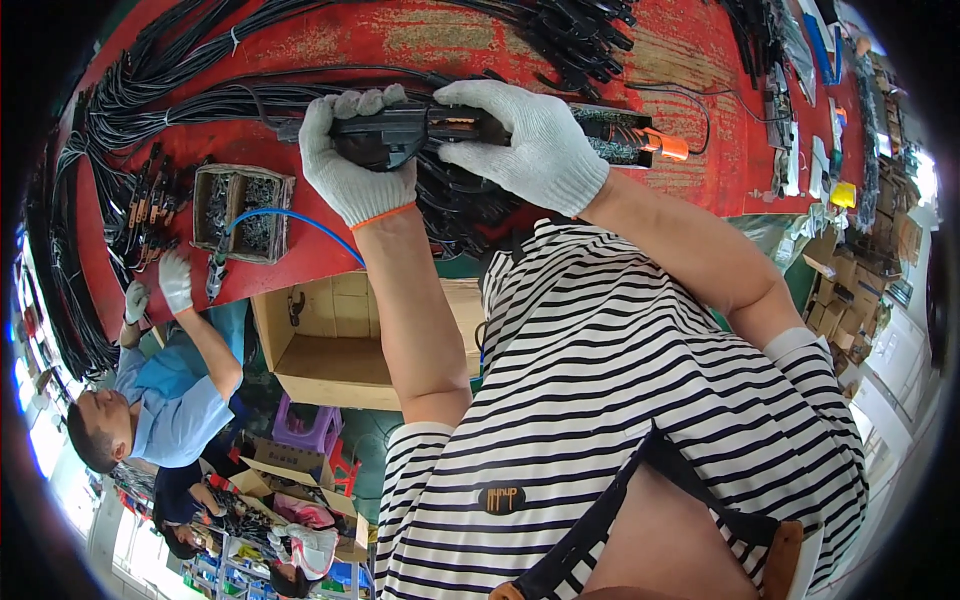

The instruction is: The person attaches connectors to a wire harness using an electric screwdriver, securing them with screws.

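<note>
My left hand [358,185], in a white knit glove with an orange cuff, is wrapped around a black plastic clamp-like piece [385,130]. From the right, my right hand [540,145], gloved in white too, grips the other end of it. Between the hands a coppery strip [458,123] shows in the black piece; whether it is one part or two I cannot tell. Black cable [265,110] runs to the left from near the left fingers. Dark clamp-like parts [450,195] lie in a heap under the hands.
Black cable bundles [130,95] cover the left of the red table [320,200]. A tray of small metal parts [243,212], a blue air hose [300,215] and an orange-handled object [668,145] lie nearby. A co-worker's gloved hand [175,280] is at the left; an open carton [335,370] stands below.
</note>
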